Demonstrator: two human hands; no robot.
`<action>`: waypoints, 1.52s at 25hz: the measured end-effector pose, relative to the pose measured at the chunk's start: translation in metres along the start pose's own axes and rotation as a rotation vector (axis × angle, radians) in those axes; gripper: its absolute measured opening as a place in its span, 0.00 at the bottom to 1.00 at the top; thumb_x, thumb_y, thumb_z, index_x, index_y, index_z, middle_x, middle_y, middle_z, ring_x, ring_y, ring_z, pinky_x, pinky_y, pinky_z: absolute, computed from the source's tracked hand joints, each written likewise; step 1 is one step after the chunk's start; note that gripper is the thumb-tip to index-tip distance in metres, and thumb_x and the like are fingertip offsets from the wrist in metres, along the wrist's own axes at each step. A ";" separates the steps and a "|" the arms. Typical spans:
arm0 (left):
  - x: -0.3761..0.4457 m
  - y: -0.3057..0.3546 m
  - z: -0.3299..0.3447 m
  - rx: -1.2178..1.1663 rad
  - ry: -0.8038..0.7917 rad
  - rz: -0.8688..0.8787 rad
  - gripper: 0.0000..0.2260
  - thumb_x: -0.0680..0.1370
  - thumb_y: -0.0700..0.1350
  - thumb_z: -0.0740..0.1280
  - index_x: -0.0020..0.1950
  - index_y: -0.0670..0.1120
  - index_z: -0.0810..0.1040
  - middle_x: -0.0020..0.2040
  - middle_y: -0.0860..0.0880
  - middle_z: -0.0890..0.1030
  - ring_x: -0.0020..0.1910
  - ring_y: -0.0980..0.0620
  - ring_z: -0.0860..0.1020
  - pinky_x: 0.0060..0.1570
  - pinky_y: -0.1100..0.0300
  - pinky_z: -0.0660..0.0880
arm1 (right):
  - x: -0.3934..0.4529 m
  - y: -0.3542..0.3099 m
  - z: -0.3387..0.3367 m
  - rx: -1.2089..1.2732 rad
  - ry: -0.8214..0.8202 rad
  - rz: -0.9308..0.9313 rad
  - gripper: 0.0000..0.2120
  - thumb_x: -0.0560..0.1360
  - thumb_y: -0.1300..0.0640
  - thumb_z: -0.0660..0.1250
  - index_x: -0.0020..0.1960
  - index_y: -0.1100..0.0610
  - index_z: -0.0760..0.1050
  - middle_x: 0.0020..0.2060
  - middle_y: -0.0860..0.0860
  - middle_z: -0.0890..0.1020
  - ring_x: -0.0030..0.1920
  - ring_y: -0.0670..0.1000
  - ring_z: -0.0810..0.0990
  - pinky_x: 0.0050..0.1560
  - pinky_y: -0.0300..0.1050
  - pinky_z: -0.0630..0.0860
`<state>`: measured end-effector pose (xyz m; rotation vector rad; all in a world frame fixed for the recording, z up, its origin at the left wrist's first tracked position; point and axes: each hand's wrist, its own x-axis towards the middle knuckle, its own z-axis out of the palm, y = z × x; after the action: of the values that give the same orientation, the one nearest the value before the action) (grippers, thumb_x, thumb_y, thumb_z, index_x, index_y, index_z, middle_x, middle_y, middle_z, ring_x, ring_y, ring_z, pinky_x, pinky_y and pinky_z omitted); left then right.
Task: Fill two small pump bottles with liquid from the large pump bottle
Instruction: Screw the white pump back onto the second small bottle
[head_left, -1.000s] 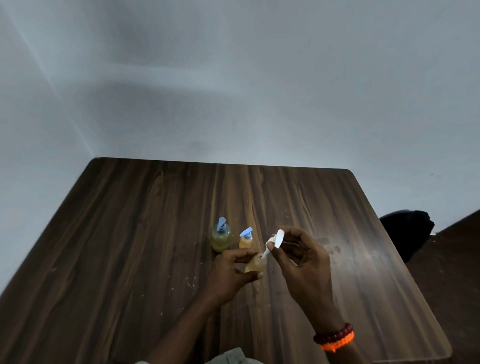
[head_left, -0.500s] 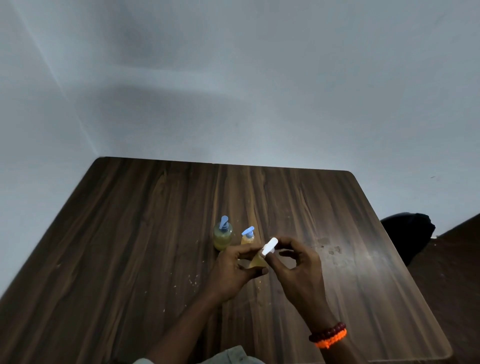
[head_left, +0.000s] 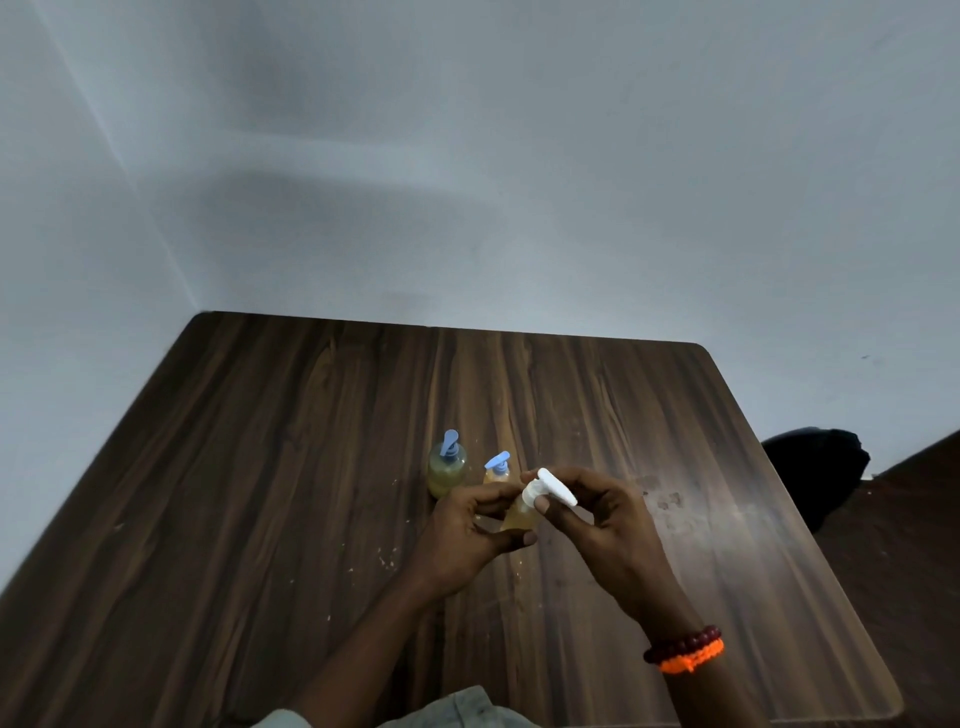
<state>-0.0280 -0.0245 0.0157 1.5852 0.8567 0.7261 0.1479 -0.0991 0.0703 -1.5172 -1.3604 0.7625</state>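
My left hand (head_left: 467, 535) grips a small bottle (head_left: 519, 517) of amber liquid, tilted, above the table. My right hand (head_left: 602, 525) pinches its white pump head (head_left: 550, 488), which sits on the bottle's neck. Behind my hands stand the large pump bottle (head_left: 447, 470) with yellowish liquid and a blue pump, and to its right a second small bottle (head_left: 497, 467) with a blue pump. The lower part of that second small bottle is hidden by my left hand.
The dark wooden table (head_left: 260, 493) reaches to the grey wall at the back and left. A black object (head_left: 815, 467) sits beyond the table's right edge. Small light specks dot the tabletop near my hands.
The white pump, earlier lifted with its tube showing above the small bottle, has come down onto the bottle's neck. My right hand has turned with it.
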 end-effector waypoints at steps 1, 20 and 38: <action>0.000 0.000 0.000 0.000 -0.011 0.000 0.23 0.72 0.42 0.81 0.65 0.57 0.84 0.58 0.58 0.88 0.59 0.60 0.85 0.60 0.55 0.83 | 0.000 -0.001 0.000 -0.015 0.017 0.011 0.10 0.74 0.50 0.75 0.55 0.46 0.84 0.51 0.39 0.87 0.56 0.42 0.84 0.59 0.46 0.82; -0.003 0.004 -0.004 -0.036 -0.192 -0.012 0.18 0.77 0.43 0.76 0.67 0.51 0.83 0.63 0.57 0.86 0.64 0.56 0.83 0.67 0.51 0.79 | 0.014 0.000 -0.027 -0.249 -0.369 -0.007 0.07 0.81 0.51 0.68 0.58 0.47 0.81 0.53 0.44 0.83 0.55 0.46 0.81 0.56 0.45 0.80; -0.006 0.008 0.002 -0.013 -0.077 0.028 0.21 0.74 0.42 0.79 0.66 0.56 0.83 0.59 0.59 0.87 0.58 0.60 0.84 0.52 0.65 0.82 | -0.004 -0.008 -0.010 -0.187 -0.072 0.111 0.16 0.73 0.41 0.74 0.60 0.38 0.79 0.54 0.39 0.82 0.55 0.38 0.79 0.50 0.40 0.75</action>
<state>-0.0285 -0.0309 0.0235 1.6058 0.7737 0.6842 0.1526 -0.1052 0.0808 -1.7385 -1.4431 0.7826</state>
